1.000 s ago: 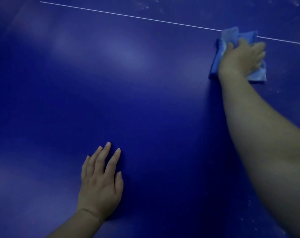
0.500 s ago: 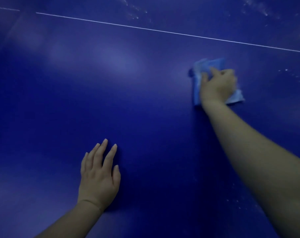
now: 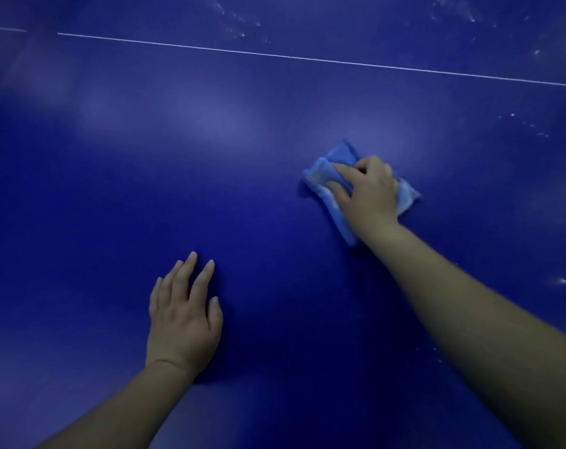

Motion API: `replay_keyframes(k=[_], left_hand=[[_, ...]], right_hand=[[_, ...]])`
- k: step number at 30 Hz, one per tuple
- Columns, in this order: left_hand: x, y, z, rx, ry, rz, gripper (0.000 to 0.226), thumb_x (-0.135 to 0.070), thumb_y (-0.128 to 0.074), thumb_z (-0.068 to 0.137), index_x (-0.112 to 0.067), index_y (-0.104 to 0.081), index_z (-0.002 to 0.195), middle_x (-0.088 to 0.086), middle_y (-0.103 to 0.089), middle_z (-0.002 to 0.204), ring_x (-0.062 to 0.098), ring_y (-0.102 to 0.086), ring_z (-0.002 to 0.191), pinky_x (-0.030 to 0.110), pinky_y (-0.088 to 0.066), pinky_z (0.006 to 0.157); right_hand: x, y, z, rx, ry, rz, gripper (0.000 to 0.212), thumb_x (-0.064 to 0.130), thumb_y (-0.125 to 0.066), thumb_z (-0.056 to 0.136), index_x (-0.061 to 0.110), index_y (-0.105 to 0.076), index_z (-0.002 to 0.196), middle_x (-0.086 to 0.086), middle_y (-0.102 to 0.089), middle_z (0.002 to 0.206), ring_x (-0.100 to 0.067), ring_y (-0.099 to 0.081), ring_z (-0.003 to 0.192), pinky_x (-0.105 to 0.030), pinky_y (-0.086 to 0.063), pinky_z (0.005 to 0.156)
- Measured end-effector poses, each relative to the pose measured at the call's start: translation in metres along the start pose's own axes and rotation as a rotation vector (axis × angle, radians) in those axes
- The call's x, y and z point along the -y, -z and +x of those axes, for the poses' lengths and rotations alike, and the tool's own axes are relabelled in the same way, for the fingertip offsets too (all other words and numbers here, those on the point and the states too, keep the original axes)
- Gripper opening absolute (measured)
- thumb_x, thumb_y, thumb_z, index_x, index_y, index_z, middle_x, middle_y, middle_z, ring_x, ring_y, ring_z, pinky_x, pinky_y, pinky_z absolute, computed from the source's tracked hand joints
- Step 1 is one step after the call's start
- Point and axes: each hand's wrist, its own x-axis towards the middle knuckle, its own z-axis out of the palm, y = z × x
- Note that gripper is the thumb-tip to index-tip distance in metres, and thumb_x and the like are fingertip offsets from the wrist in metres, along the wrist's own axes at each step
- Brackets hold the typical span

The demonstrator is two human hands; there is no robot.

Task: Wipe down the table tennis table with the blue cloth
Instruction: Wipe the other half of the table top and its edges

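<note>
R hand (image 3: 367,192) clamped on folded blue cloth (image 3: 324,176), pressing it to table tennis table (image 3: 113,189) mid-surface for wiping; L hand (image 3: 182,315) flat, fingers apart, prob bracing the lean

the blue cloth (image 3: 324,178) lies bunched and folded flat on the dark blue counter (image 3: 242,189), right of centre, well below the thin white line (image 3: 307,58). white specks (image 3: 521,123) dot the surface at right.
</note>
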Motion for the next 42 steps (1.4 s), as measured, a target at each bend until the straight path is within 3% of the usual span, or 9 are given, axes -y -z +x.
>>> replay_keyframes(k=[2, 7, 12, 14, 20, 26, 32, 37, 42], left_hand=[[0.0, 0.0, 0.001, -0.001, 0.001, -0.002, 0.06, -0.04, -0.026, 0.091, -0.017, -0.043, 0.145, 0.005, -0.029, 0.157, 0.025, -0.021, 0.144, 0.05, -0.015, 0.12], [-0.001, 0.002, 0.002, 0.0, -0.002, 0.0, 0.061, -0.041, -0.026, 0.091, -0.016, -0.043, 0.144, 0.006, -0.028, 0.157, 0.026, -0.021, 0.144, 0.051, -0.015, 0.12], [0.001, 0.0, 0.001, 0.008, 0.015, -0.009, 0.061, -0.04, -0.028, 0.091, -0.019, -0.039, 0.146, 0.004, -0.025, 0.158, 0.027, -0.018, 0.146, 0.05, -0.013, 0.12], [0.001, 0.0, 0.0, 0.0, 0.02, -0.018, 0.059, -0.037, -0.032, 0.091, -0.02, -0.039, 0.146, 0.004, -0.026, 0.158, 0.026, -0.017, 0.145, 0.05, -0.013, 0.12], [-0.001, -0.001, 0.0, -0.006, 0.022, -0.033, 0.058, -0.037, -0.032, 0.091, -0.021, -0.038, 0.147, 0.003, -0.024, 0.158, 0.026, -0.016, 0.146, 0.048, -0.01, 0.12], [0.002, -0.004, 0.001, -0.011, 0.017, -0.042, 0.051, -0.028, -0.044, 0.097, -0.022, -0.037, 0.147, 0.003, -0.023, 0.159, 0.026, -0.016, 0.146, 0.049, -0.011, 0.121], [0.004, -0.004, 0.0, -0.031, -0.01, -0.082, 0.051, -0.028, -0.048, 0.096, -0.019, -0.04, 0.145, 0.005, -0.026, 0.158, 0.025, -0.016, 0.147, 0.047, -0.01, 0.121], [0.01, 0.0, -0.002, -0.01, -0.095, -0.096, 0.052, -0.026, -0.056, 0.093, -0.018, -0.044, 0.143, 0.005, -0.03, 0.156, 0.025, -0.02, 0.146, 0.049, -0.009, 0.121], [0.014, 0.004, -0.025, 0.061, -0.157, -0.033, 0.056, -0.031, -0.057, 0.093, -0.021, -0.041, 0.145, 0.001, -0.025, 0.158, 0.023, -0.018, 0.146, 0.051, -0.009, 0.121]], right_hand=[[-0.022, 0.011, 0.021, 0.038, 0.084, -0.043, 0.034, 0.038, -0.065, 0.087, 0.021, -0.07, 0.116, -0.017, -0.057, 0.108, -0.036, -0.052, 0.097, -0.042, -0.04, 0.08], [-0.064, 0.038, -0.028, -0.251, -0.462, -0.072, 0.037, 0.043, -0.058, 0.087, 0.018, -0.07, 0.111, -0.017, -0.054, 0.107, -0.038, -0.051, 0.096, -0.044, -0.039, 0.082], [0.009, 0.016, -0.094, -0.044, 0.065, 0.011, 0.03, 0.036, -0.068, 0.083, 0.022, -0.072, 0.109, -0.013, -0.057, 0.09, -0.034, -0.053, 0.078, -0.044, -0.045, 0.066], [0.004, 0.022, -0.076, -0.009, 0.131, -0.004, 0.029, 0.035, -0.069, 0.083, 0.021, -0.072, 0.109, -0.015, -0.058, 0.09, -0.035, -0.054, 0.079, -0.044, -0.045, 0.068], [-0.033, 0.042, -0.118, -0.243, -0.425, -0.067, 0.031, 0.035, -0.067, 0.084, 0.019, -0.071, 0.111, -0.016, -0.054, 0.098, -0.036, -0.052, 0.086, -0.043, -0.041, 0.075], [0.019, 0.032, -0.133, 0.041, 0.146, 0.056, 0.03, 0.033, -0.073, 0.08, 0.021, -0.074, 0.108, -0.015, -0.058, 0.088, -0.034, -0.054, 0.077, -0.042, -0.044, 0.067], [-0.048, 0.058, -0.147, -0.219, -0.454, -0.066, 0.032, 0.036, -0.066, 0.086, 0.02, -0.07, 0.113, -0.016, -0.054, 0.1, -0.036, -0.052, 0.089, -0.041, -0.039, 0.077], [-0.018, 0.053, -0.195, -0.007, 0.066, -0.002, 0.029, 0.031, -0.068, 0.082, 0.02, -0.073, 0.108, -0.013, -0.055, 0.086, -0.032, -0.052, 0.076, -0.04, -0.043, 0.064], [-0.069, 0.074, -0.183, -0.205, -0.461, -0.086, 0.033, 0.035, -0.066, 0.087, 0.02, -0.07, 0.115, -0.015, -0.052, 0.098, -0.035, -0.049, 0.086, -0.043, -0.042, 0.075]])
